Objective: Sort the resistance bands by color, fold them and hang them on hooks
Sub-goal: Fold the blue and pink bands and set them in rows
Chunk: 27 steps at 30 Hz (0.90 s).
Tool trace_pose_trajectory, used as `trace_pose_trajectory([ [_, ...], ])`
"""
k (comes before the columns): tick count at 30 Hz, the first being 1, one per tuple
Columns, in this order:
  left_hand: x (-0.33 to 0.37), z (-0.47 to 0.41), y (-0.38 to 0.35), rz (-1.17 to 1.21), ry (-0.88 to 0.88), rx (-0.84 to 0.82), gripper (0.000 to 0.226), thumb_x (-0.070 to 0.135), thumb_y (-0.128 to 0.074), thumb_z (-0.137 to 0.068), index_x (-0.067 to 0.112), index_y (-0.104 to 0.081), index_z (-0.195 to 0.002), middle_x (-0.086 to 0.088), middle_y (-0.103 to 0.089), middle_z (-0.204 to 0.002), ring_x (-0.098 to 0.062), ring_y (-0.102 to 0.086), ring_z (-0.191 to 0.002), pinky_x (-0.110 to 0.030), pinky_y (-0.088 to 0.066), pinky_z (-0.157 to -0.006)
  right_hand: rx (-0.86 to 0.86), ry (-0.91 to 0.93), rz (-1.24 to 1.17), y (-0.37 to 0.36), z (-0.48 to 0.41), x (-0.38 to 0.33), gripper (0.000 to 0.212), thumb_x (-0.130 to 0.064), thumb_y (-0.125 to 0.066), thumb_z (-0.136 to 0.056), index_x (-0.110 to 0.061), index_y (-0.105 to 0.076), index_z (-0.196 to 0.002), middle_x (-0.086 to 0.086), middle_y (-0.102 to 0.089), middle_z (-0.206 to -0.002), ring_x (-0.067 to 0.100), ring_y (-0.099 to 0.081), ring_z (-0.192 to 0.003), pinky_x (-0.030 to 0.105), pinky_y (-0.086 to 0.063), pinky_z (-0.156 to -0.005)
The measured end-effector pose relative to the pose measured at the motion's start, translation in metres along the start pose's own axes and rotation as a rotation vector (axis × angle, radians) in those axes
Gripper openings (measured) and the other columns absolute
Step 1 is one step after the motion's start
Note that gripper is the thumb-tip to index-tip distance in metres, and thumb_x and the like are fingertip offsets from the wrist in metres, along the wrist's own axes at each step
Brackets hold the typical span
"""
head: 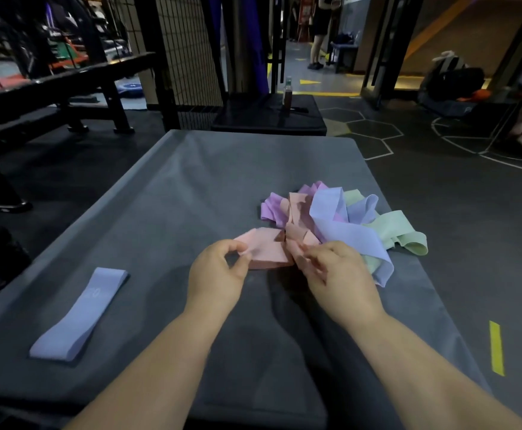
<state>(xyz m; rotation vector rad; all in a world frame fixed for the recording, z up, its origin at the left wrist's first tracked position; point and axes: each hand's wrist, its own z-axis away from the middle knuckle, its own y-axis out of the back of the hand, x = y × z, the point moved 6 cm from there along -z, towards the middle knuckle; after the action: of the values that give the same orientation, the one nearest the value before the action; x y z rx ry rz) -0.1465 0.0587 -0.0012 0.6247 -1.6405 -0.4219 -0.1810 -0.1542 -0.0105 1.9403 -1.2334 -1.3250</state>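
Pulling a pink band (269,251) from the pile (346,218) at frame centre-right, left hand (219,268) & right hand (337,268) each pinched it; next prob. flatten & fold.

This is a gym, with a black workout bench (67,74), hexagon-marked rubber floor (439,212) and wire grid panel (188,48).

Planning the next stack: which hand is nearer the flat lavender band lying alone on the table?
Left. The left hand pinches the pink band right of the lone lavender band; the right hand is farther right, by the pile.
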Motion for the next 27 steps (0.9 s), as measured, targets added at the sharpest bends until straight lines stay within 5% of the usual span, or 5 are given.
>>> trace_pose_trajectory([
  [7, -0.005, 0.016, 0.020, 0.079, 0.055, 0.011, 0.024, 0.020, -0.070, -0.084, 0.025, -0.047, -0.088, 0.009, -0.061, -0.078, -0.007, -0.056, -0.067, -0.013, -0.037, -0.052, -0.184, 0.127, -0.076, -0.010, 0.012, -0.031, 0.042, -0.015, -0.073, -0.080, -0.019, -0.067, -0.121, -0.007, -0.064, -0.119, 0.014, -0.056, -0.114, 0.023, -0.043, -0.098],
  [12, -0.019, 0.032, 0.027, 0.165, 0.146, -0.152, 0.041, 0.018, -0.069, -0.084, 0.034, -0.050, -0.117, 0.010, -0.063, -0.092, -0.003, -0.060, -0.083, -0.012, -0.042, -0.065, -0.260, 0.186, -0.111, -0.024, 0.019, -0.053, 0.063, -0.028, -0.075, -0.081, -0.024, -0.051, -0.139, -0.007, -0.049, -0.141, 0.013, -0.038, -0.136, 0.022, -0.029, -0.110],
  [19, -0.045, 0.045, 0.042, 0.273, 0.246, -0.268, 0.018, 0.014, -0.061, -0.086, 0.022, -0.070, -0.101, 0.002, -0.072, -0.094, -0.016, -0.070, -0.083, -0.037, -0.058, -0.084, -0.311, 0.260, -0.072, -0.045, 0.025, -0.078, 0.092, -0.054, -0.071, -0.068, -0.030, -0.033, -0.149, -0.003, -0.027, -0.158, 0.021, -0.025, -0.144, 0.044, -0.022, -0.119],
  [23, -0.059, 0.046, 0.049, 0.301, 0.313, -0.296, 0.011, 0.013, -0.059, -0.092, 0.014, -0.068, -0.099, -0.005, -0.073, -0.097, -0.020, -0.071, -0.086, -0.032, -0.059, -0.076, -0.496, 0.223, 0.124, -0.056, 0.028, -0.082, 0.083, -0.057, -0.063, -0.080, -0.038, -0.024, -0.151, -0.011, -0.028, -0.157, 0.016, -0.017, -0.146, 0.046, -0.019, -0.118],
  [27, -0.063, 0.047, 0.056, 0.274, 0.303, -0.351, 0.011, 0.018, -0.058, -0.094, 0.017, -0.067, -0.101, -0.002, -0.073, -0.097, -0.013, -0.068, -0.075, -0.023, -0.052, -0.064, -0.409, 0.280, 0.244, -0.045, 0.025, -0.091, 0.041, -0.042, -0.058, -0.085, -0.040, -0.055, -0.126, -0.011, -0.058, -0.124, 0.018, -0.044, -0.122, 0.038, -0.030, -0.104],
])
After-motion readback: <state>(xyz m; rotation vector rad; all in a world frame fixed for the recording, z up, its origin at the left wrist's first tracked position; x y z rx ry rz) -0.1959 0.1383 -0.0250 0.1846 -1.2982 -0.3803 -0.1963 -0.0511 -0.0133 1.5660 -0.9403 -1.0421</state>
